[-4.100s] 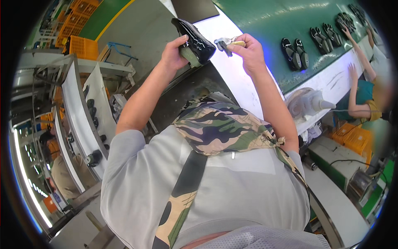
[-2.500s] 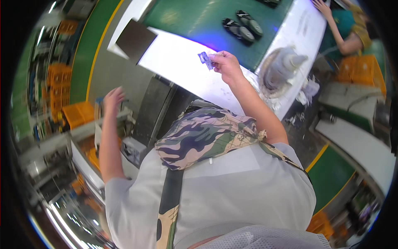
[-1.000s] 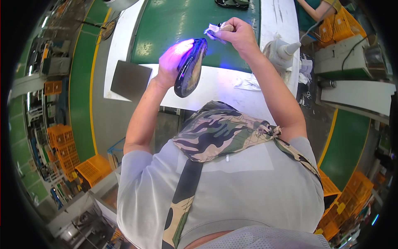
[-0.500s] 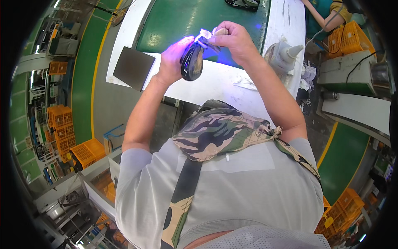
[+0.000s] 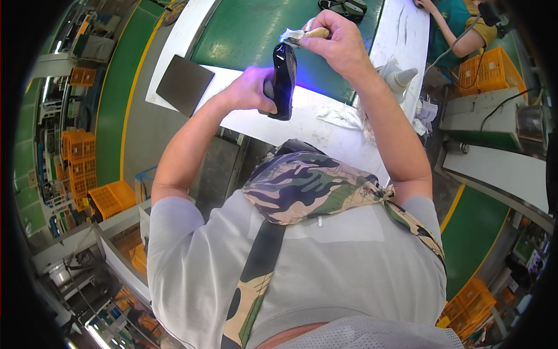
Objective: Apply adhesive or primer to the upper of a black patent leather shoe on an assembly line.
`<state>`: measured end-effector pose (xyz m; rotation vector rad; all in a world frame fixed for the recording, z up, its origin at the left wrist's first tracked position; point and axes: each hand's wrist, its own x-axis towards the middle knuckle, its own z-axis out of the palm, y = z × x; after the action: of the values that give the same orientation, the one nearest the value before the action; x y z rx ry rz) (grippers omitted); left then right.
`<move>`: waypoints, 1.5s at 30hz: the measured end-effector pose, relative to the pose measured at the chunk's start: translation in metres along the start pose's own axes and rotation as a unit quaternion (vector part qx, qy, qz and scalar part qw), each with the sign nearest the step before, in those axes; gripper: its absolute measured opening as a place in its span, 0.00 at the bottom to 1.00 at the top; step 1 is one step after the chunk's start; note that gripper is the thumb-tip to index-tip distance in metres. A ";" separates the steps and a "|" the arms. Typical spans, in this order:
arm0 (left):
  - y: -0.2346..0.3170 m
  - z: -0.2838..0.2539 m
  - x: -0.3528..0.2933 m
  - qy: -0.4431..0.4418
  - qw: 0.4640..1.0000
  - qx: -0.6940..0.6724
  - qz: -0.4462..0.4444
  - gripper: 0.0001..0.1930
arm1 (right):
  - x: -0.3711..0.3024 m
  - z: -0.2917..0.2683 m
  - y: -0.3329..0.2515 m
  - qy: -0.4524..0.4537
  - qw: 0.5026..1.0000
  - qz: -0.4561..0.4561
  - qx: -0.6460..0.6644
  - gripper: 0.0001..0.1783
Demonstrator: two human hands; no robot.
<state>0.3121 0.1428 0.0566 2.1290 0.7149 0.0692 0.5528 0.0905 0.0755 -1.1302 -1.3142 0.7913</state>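
Note:
A glossy black shoe [image 5: 284, 81] stands on end over the white table edge, toe pointing away from me. My left hand [image 5: 253, 89] is wrapped round it from the left, thumb near its lower end. With pinched fingers, my right hand [image 5: 334, 43] grips a crumpled whitish cloth [image 5: 295, 36] right at the shoe's far tip. A yellowish piece shows between the right fingers; whether it belongs to the cloth I cannot tell. Bluish light falls on the cloth and the tip.
Beyond my hands runs a green work surface [image 5: 250, 35] with black shoes [image 5: 344, 8] at its far end. A dark flat board [image 5: 185, 85] lies left. To the right are a white nozzle bottle [image 5: 401, 78], a white rag [image 5: 342, 118], a co-worker's arm [image 5: 450, 35] and orange crates [image 5: 485, 70].
The shoe has turned more upright and shifted right. My left hand has moved down to its lower part. My right hand, with the cloth, has moved slightly farther away.

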 end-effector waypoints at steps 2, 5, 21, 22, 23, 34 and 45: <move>0.003 0.002 -0.003 -0.033 0.997 -0.062 -0.023 0.28 | 0.001 -0.001 0.009 0.000 0.998 -0.056 0.015 0.10; 0.003 0.007 -0.012 -0.039 0.985 -0.164 -0.048 0.30 | -0.001 0.002 0.008 -0.031 0.996 -0.081 0.014 0.10; -0.014 0.039 -0.058 0.074 0.901 -0.420 -0.082 0.31 | -0.049 0.032 0.026 -0.228 0.972 -0.012 0.056 0.13; -0.014 0.041 -0.062 0.097 0.884 -0.450 -0.081 0.31 | -0.052 0.034 0.029 -0.234 0.970 -0.012 0.058 0.13; -0.020 0.044 -0.065 0.110 0.879 -0.458 -0.079 0.30 | -0.056 0.034 0.031 -0.252 0.967 -0.011 0.040 0.13; -0.040 0.062 -0.111 0.301 0.767 -0.565 -0.030 0.29 | -0.066 0.045 0.056 -0.239 0.944 0.116 0.194 0.13; -0.049 0.064 -0.156 0.471 0.737 -0.485 0.009 0.25 | -0.063 0.131 0.060 -0.161 0.937 0.191 0.244 0.10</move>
<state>0.1782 0.0390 0.0103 0.9504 0.9142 1.3139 0.4248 0.0730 -0.0142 -0.8789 -1.0730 1.5508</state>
